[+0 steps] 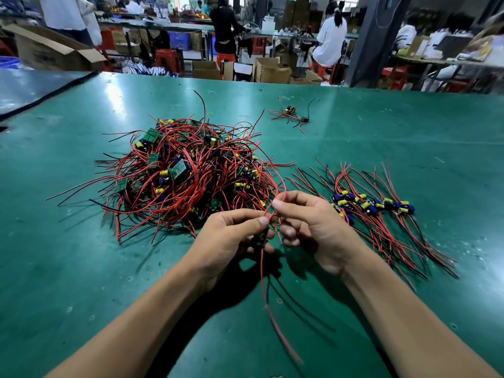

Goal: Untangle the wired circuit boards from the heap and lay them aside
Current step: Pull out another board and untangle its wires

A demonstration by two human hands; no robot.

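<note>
Toward the near edge of the counter (pixel 81 268), just in front of the heap (pixel 185 175), the left hand (pixel 231 236) grips a small board (pixel 259 239) and the right hand (pixel 313 227) pinches a red wire (pixel 282 186) looping up toward the heap, with the laid-aside row (pixel 381 211) nearest the right hand.

On counter (pixel 81 268): heap (pixel 191 173) at 11 o'clock from the hands, just behind them. One wire (pixel 284 190) runs from the heap into the fingers (pixel 263 221) of left hand (pixel 229 236) and right hand (pixel 313 230). Row of boards (pixel 376 207) at 3 o'clock, beside right hand. Small cluster (pixel 291 113) at 1 o'clock, well behind.
</note>
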